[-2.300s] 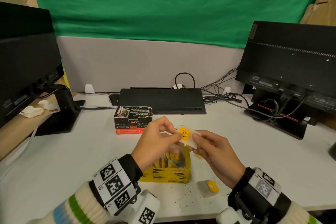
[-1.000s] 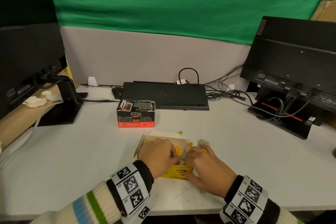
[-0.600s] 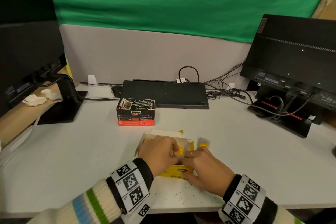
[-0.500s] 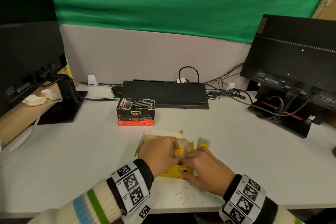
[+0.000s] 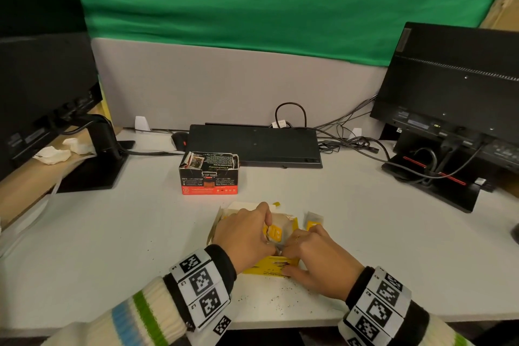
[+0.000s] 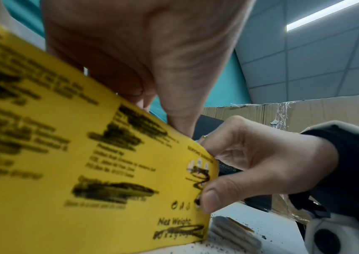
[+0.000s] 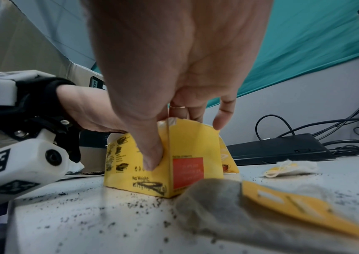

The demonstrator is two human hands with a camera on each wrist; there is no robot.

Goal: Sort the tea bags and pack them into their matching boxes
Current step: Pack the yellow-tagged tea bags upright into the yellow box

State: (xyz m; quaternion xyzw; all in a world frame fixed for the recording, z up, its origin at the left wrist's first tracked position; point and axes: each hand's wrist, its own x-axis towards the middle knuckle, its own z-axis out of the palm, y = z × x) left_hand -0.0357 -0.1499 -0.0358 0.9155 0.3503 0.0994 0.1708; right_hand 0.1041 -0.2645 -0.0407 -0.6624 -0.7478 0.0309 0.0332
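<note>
Head view, right hand (image 5: 317,258) gripping yellow box (image 5: 271,267) corner, left hand (image 5: 244,236) pinching tea bag (image 5: 273,233) inside.

The yellow box (image 5: 271,268) carries black print and an orange-red panel, while the box behind it (image 5: 208,174) is black above a red base.

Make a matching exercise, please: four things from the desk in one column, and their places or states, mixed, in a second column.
1. yellow box
2. red and black box
3. loose tea bag
4. right hand

A. lies on the desk, right of the yellow box
B. grips the near right corner of the yellow box
C. stands alone, farther back
D. between both hands, open on top

Pairs: 1-D, 2-C, 3-A, 4-B
</note>
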